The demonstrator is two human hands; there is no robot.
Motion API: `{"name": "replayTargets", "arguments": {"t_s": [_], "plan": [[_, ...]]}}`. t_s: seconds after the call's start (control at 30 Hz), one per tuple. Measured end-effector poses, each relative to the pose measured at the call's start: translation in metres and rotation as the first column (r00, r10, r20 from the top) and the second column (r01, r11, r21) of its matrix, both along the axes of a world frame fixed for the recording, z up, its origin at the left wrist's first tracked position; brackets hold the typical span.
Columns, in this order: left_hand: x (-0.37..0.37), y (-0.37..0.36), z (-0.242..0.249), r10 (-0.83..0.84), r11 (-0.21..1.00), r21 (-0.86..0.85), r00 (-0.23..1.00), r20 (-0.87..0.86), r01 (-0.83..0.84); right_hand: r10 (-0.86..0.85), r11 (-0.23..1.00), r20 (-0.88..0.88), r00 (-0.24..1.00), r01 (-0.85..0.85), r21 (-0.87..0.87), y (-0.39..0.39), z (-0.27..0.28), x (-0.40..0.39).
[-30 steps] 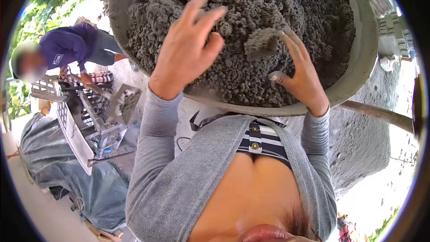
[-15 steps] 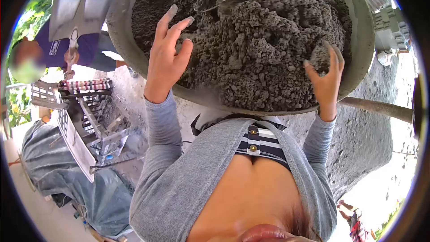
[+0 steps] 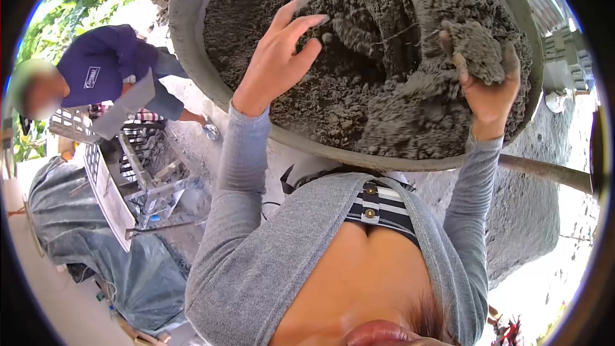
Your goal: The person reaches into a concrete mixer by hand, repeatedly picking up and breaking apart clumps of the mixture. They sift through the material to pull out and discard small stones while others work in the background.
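Upper right, our right hand (image 3: pixel 490 99) cups a clump (image 3: pixel 477 51), best supported from beneath; upper centre, our empty left hand (image 3: pixel 278 64) spreads over the mix (image 3: pixel 327 106).

Strong daylight bleached the ground (image 3: pixel 548 266) nearly white along the far right, while a rough grey stretch nearer the middle lay in shade. Green foliage (image 3: pixel 70 9) filled the upper left. Below it stood a frame with slats (image 3: pixel 110 195), and a crumpled grey-green tarp (image 3: pixel 122 282) spread nearby; grey blocks (image 3: pixel 564 54) and corrugated sheets (image 3: pixel 544 0) edged the upper right
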State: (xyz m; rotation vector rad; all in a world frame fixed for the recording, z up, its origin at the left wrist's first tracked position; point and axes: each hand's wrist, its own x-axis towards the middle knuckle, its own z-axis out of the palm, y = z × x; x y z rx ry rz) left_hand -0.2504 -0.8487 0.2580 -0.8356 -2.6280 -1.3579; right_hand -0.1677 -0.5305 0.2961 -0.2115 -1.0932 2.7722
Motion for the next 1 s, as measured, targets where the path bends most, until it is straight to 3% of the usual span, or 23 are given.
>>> {"name": "replayTargets", "arguments": {"t_s": [0.07, 0.13, 0.2, 0.27, 0.3, 0.33, 0.4, 0.47, 0.57, 0.73, 1.0], "plan": [[-0.021, 0.014, -0.003, -0.124, 0.992, -0.008, 0.970, -0.211, 0.125, 0.347, 0.905, -0.109, 0.932, -0.363, -0.223, 0.013, -0.021, -0.024], [-0.040, 0.036, -0.003, -0.191, 0.981, 0.003, 0.962, -0.193, 0.196, 0.413, 0.879, -0.111, 0.904, -0.428, -0.213, -0.005, -0.021, -0.043], [-0.059, 0.060, -0.016, -0.256, 0.962, 0.071, 0.962, -0.093, 0.263, 0.336, 0.940, 0.034, 0.941, -0.337, 0.061, -0.013, -0.038, -0.062], [-0.076, 0.083, -0.046, -0.254, 0.964, 0.023, 0.942, -0.221, 0.265, 0.291, 0.941, 0.173, 0.941, -0.314, 0.123, -0.023, -0.060, -0.073], [-0.080, 0.091, -0.060, -0.285, 0.958, 0.011, 0.958, -0.012, 0.286, 0.243, 0.938, 0.241, 0.940, -0.291, 0.189, -0.027, -0.080, -0.078], [-0.074, 0.096, -0.073, -0.238, 0.971, 0.004, 0.971, -0.018, 0.238, 0.285, 0.904, 0.340, 0.896, -0.369, 0.216, -0.028, -0.093, -0.078], [-0.065, 0.103, -0.105, -0.208, 0.960, -0.177, 0.975, 0.076, 0.219, 0.256, 0.830, 0.465, 0.847, -0.440, 0.344, -0.033, -0.109, -0.073], [-0.053, 0.103, -0.109, -0.240, 0.912, -0.293, 0.952, 0.189, 0.288, 0.235, 0.783, 0.497, 0.835, -0.466, 0.412, -0.041, -0.116, -0.075], [-0.051, 0.106, -0.117, -0.191, 0.915, -0.329, 0.969, 0.159, 0.235, 0.205, 0.710, 0.505, 0.838, -0.483, 0.512, -0.046, -0.128, -0.083], [-0.049, 0.103, -0.110, -0.215, 0.917, -0.311, 0.966, 0.144, 0.251, 0.224, 0.702, 0.505, 0.834, -0.497, 0.510, -0.049, -0.125, -0.081], [-0.043, 0.104, -0.105, -0.220, 0.911, -0.326, 0.967, 0.131, 0.252, 0.099, 0.641, 0.495, 0.863, -0.436, 0.632, -0.052, -0.118, -0.079]]}}
